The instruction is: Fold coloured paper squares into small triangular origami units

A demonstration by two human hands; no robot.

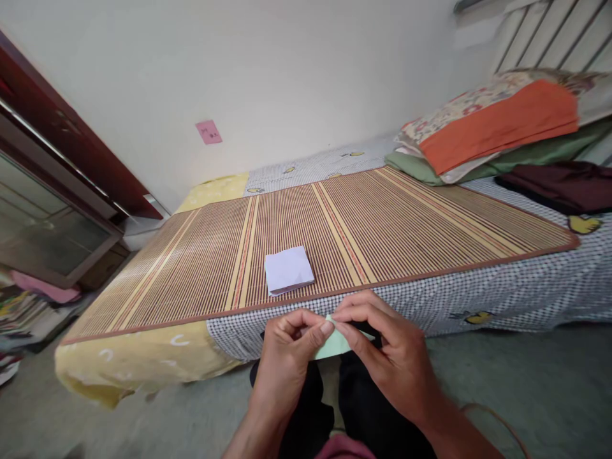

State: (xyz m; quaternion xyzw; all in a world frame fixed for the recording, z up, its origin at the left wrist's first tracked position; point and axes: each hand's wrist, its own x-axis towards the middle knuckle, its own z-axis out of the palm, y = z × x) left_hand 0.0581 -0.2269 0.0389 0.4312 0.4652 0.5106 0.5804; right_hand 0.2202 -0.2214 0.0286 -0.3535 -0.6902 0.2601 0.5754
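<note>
A small piece of light green paper [333, 345], folded to a point at its top, is held between my two hands above my lap. My left hand [292, 347] pinches its upper left side between thumb and fingers. On the other side, my right hand [382, 338] grips the paper near the same tip, thumb below and fingers above. Part of the paper is hidden behind the right fingers. Just beyond my hands, a stack of white paper squares [289, 269] lies on the striped bamboo mat [282, 223].
The mat covers a bed with a checked sheet [502, 287] and a yellow cloth [157, 357]. Folded bedding [502, 127] and a dark garment [564, 185] lie at the right. A pink note [209, 132] is on the wall. A glass-fronted cabinet [43, 217] stands left.
</note>
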